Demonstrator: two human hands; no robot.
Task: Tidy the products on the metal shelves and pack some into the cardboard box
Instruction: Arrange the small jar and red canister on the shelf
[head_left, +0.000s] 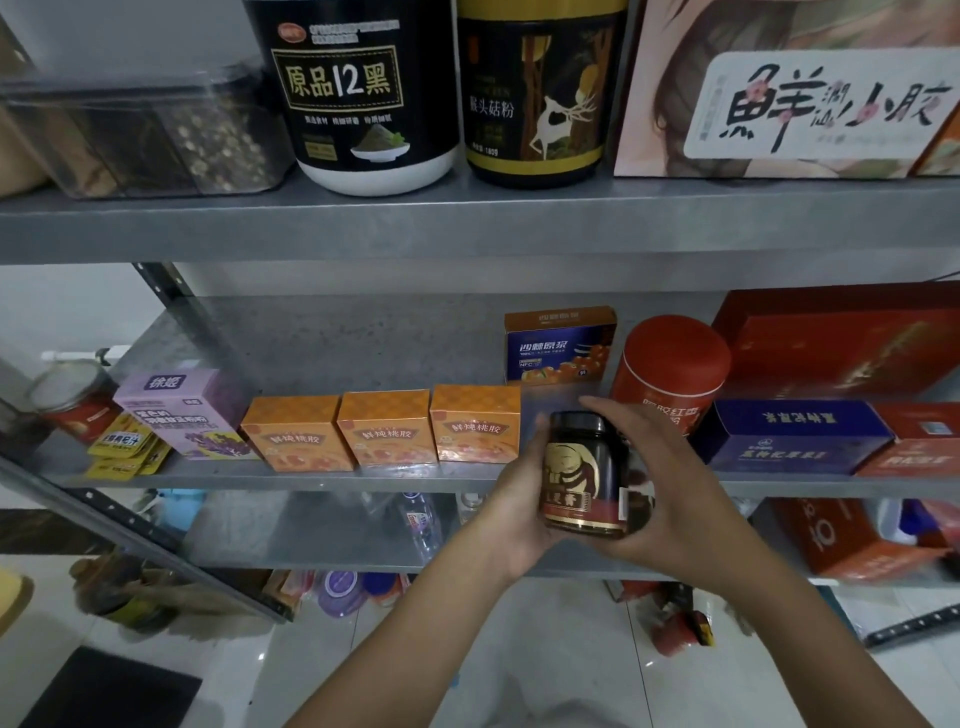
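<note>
The dark jar (587, 470) is clasped by the left hand (519, 501) and right hand (662, 483). Shelved carelessly, the red canister (672, 371) could be knocked.

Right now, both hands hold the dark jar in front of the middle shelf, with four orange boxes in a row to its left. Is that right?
Not quite: the head view shows three orange boxes, not four. The left hand and right hand do hold the dark jar before the middle shelf.

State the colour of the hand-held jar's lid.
Black: the lid of the jar, in the head view.
</note>
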